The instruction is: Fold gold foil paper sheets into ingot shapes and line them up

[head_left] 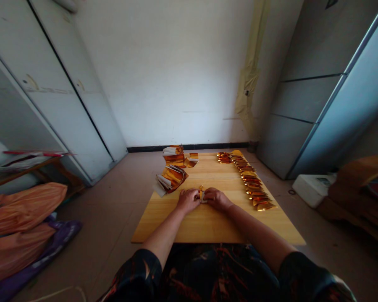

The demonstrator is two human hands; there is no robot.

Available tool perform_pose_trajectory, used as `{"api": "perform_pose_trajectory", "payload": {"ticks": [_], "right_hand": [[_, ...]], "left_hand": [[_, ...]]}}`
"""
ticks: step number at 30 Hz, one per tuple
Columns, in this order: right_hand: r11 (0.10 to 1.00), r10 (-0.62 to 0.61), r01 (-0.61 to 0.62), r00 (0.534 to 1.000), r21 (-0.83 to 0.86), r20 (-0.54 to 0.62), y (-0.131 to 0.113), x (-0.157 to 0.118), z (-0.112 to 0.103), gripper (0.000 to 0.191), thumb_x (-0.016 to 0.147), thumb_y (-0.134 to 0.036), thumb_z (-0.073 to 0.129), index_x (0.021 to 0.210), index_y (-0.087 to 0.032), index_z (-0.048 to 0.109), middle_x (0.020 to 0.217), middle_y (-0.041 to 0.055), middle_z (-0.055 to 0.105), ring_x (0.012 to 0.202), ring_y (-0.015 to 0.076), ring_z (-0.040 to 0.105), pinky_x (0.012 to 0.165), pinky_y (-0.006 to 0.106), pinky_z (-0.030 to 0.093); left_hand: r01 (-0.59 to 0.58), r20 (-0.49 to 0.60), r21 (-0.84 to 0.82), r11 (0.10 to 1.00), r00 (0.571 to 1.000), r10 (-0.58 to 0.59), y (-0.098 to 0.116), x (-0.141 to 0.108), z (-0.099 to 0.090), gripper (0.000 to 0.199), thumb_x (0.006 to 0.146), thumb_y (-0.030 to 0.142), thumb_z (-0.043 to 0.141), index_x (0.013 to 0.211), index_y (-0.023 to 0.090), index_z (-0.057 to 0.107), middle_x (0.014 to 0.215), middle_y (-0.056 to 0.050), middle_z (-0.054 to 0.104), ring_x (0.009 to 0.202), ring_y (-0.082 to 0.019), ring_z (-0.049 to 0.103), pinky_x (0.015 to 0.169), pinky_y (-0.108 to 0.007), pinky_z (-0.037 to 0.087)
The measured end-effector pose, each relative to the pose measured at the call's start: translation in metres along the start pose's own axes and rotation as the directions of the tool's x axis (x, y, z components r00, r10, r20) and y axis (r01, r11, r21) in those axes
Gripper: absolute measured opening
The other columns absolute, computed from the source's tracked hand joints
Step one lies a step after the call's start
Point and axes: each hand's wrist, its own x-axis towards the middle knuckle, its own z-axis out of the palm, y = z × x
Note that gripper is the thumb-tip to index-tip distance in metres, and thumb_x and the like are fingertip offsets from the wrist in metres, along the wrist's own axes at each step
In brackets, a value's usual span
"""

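Near the middle of the wooden board (189, 226), both hands meet at a small gold-and-white paper piece (203, 195). My left hand (189, 200) pinches its left side with curled fingers. On the other side, the closed fingers of my right hand (218, 199) grip the same piece. Part of the paper is hidden by the fingers. A fanned stack of gold and white sheets (173, 178) lies at the board's left edge, with more gold sheets (174, 159) behind it. Folded gold paper shapes (252, 184) form a long row on the right.
Grey cabinets (72, 96) stand at the left and a grey refrigerator (305, 96) at the right. Orange and purple bags (22, 226) lie at the lower left. A white box (313, 188) sits on the floor beside wooden furniture (353, 201) at the right.
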Motion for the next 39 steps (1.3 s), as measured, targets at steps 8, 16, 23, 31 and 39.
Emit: {"api": "perform_pose_trajectory", "payload": {"ticks": [8, 16, 23, 31, 39], "right_hand": [[0.986, 0.164, -0.16, 0.982, -0.047, 0.091, -0.009, 0.003, -0.009, 0.014, 0.082, -0.022, 0.057, 0.079, -0.019, 0.071, 0.086, 0.0035, 0.065, 0.084, 0.0136, 0.058, 0.076, 0.021, 0.042], [0.851, 0.488, -0.437, 0.862, -0.293, 0.133, -0.027, 0.023, -0.012, 0.019, 0.084, -0.028, 0.051, 0.089, -0.019, 0.068, 0.091, 0.0031, 0.065, 0.075, 0.012, 0.058, 0.06, 0.02, 0.035], [0.826, 0.491, -0.395, 0.855, -0.403, 0.168, -0.027, 0.028, -0.01, 0.022, 0.085, -0.03, 0.048, 0.095, -0.02, 0.065, 0.097, 0.0043, 0.063, 0.079, 0.0137, 0.059, 0.06, 0.021, 0.035], [0.812, 0.514, -0.423, 0.845, -0.402, 0.147, -0.035, 0.031, -0.011, 0.023, 0.086, -0.029, 0.046, 0.096, -0.021, 0.065, 0.097, 0.0049, 0.063, 0.079, 0.0142, 0.059, 0.062, 0.021, 0.037], [0.864, 0.495, -0.486, 0.867, -0.134, 0.047, -0.01, 0.022, -0.009, 0.015, 0.072, -0.012, 0.059, 0.085, -0.017, 0.065, 0.091, 0.0029, 0.062, 0.082, 0.0125, 0.057, 0.07, 0.02, 0.04]], "left_hand": [[-0.036, 0.008, 0.022, 0.999, 0.999, 0.036, 0.003, -0.001, -0.005, 0.01, 0.074, 0.027, 0.061, 0.083, 0.023, 0.061, 0.094, 0.001, 0.069, 0.095, -0.018, 0.059, 0.086, -0.031, 0.037], [-0.027, 0.02, 0.027, 0.999, 0.999, 0.026, 0.001, 0.0, -0.004, 0.009, 0.073, 0.025, 0.061, 0.082, 0.023, 0.063, 0.1, 0.0, 0.068, 0.098, -0.019, 0.059, 0.087, -0.031, 0.037], [-0.016, 0.025, 0.006, 1.0, 1.0, 0.016, 0.003, -0.001, -0.004, 0.009, 0.074, 0.025, 0.059, 0.082, 0.023, 0.063, 0.105, 0.0, 0.067, 0.101, -0.02, 0.057, 0.09, -0.033, 0.036], [0.022, 0.039, 0.017, 1.0, 0.999, -0.023, 0.008, -0.001, -0.007, 0.017, 0.075, 0.031, 0.062, 0.09, 0.024, 0.062, 0.091, 0.001, 0.068, 0.093, -0.018, 0.059, 0.087, -0.031, 0.036], [0.029, 0.01, 0.023, 0.999, 1.0, -0.029, 0.008, -0.001, -0.004, 0.013, 0.073, 0.032, 0.064, 0.082, 0.023, 0.062, 0.092, 0.002, 0.067, 0.092, -0.018, 0.059, 0.087, -0.031, 0.036]]}}
